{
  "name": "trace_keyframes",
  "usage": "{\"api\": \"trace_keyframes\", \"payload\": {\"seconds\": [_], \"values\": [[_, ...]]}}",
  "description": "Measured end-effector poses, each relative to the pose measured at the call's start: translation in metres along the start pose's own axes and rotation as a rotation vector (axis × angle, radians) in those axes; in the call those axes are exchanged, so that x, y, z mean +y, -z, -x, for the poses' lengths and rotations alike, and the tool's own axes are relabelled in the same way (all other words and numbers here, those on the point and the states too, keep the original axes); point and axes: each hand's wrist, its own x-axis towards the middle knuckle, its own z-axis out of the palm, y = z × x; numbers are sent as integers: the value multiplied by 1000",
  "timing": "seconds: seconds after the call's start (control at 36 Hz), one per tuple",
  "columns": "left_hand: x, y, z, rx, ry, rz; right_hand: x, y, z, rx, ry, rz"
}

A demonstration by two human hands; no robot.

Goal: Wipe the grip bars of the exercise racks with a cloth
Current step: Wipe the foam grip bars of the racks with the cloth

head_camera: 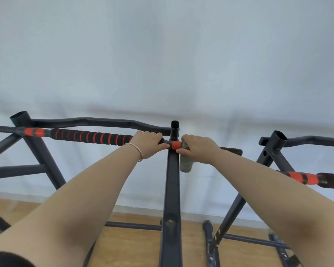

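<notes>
Head view. The right hand (200, 149) has its grip clamped on the cloth (185, 162). The fingers curl over the top and the thumb closes underneath, pressing the cloth around the grip bar (89, 136) just at three o'clock of the upright post (173, 170). A loose grey tail of the cloth hangs from the hand toward six o'clock, beside the post. The left hand (148, 144) has its grip clamped on the bare bar at nine o'clock of the post, with the thumb tip touching the orange collar (175, 145) that sits between the two hands. A bracelet (137, 151) is on that wrist.

From the left hand the bar runs toward nine o'clock in black foam with orange bands. Its short ribbed end stub (233, 150) shows at three o'clock beyond the right hand. A bent black crossbar (96, 121) lies behind at twelve o'clock. A second grip bar (312, 179) of the neighbouring rack stands well apart at four o'clock. A wooden floor (133, 245) lies below.

Assessment: the step in hand is wiping the short section of bar beside the post, with the left hand steadying the frame. The next move likely calls for the cloth to stay wrapped round the bar and slide outward over the end stub. The long banded run would follow, which means moving the left hand off it. The second rack appears unattended, so the task is judged to be partly done at most.
</notes>
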Motion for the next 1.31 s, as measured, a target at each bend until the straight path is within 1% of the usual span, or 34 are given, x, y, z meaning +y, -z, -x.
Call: {"api": "trace_keyframes", "payload": {"seconds": [0.08, 0.14, 0.22, 0.25, 0.31, 0.33, 0.39, 0.42, 0.47, 0.56, 0.58, 0.64, 0.69, 0.72, 0.92, 1.03, 1.14, 1.19, 1.25, 1.31], "values": [[3, -7, 3, 115, -48, -122, -7, -1, -6, -1, -40, 78], [4, -10, 4, 140, -51, -156, -8, 1, -8, -10, -68, 81], [6, -14, 3, 160, -8, -143, -9, 0, -15, -27, -105, 101], [6, -15, 4, 167, 14, -138, -9, 1, -19, -49, -158, 33], [8, -17, 6, 176, 36, -119, -9, 7, -27, -133, -288, -177], [9, -17, 8, 183, 43, -116, -9, 9, -31, -171, -328, -261], [11, -16, 10, 189, 53, -109, -9, 13, -36, -193, -364, -338], [11, -13, 12, 186, 52, -76, -11, 13, -37, -172, -368, -337], [8, -6, 12, 130, 22, -33, -18, 11, -32, -78, -355, -280], [-2, 10, 13, -9, -186, -106, -34, 2, -16, 91, -274, -229], [-7, 16, 13, -38, -218, -136, -40, 0, -11, 137, -224, -226], [-17, 25, 15, -20, -144, -155, -45, -2, -4, 172, -138, -199], [-23, 24, 20, -20, -68, -177, -47, -3, -1, 139, -90, -95], [-23, 19, 23, -33, -59, -192, -48, -3, -2, 122, -82, -46], [-14, -1, 33, 53, -20, -314, -52, 2, -5, 33, -162, 74], [-13, -3, 35, 86, 1, -283, -54, 3, -10, 44, -271, 17], [-9, -1, 41, 113, 3, -255, -51, 6, -21, 29, -448, -165], [-9, 0, 43, 117, 2, -247, -51, 6, -26, 49, -508, -199], [-9, 3, 46, 114, -11, -233, -54, 5, -25, 78, -522, -205], [-10, 8, 48, 92, -32, -217, -58, 3, -15, 125, -483, -229]]}}
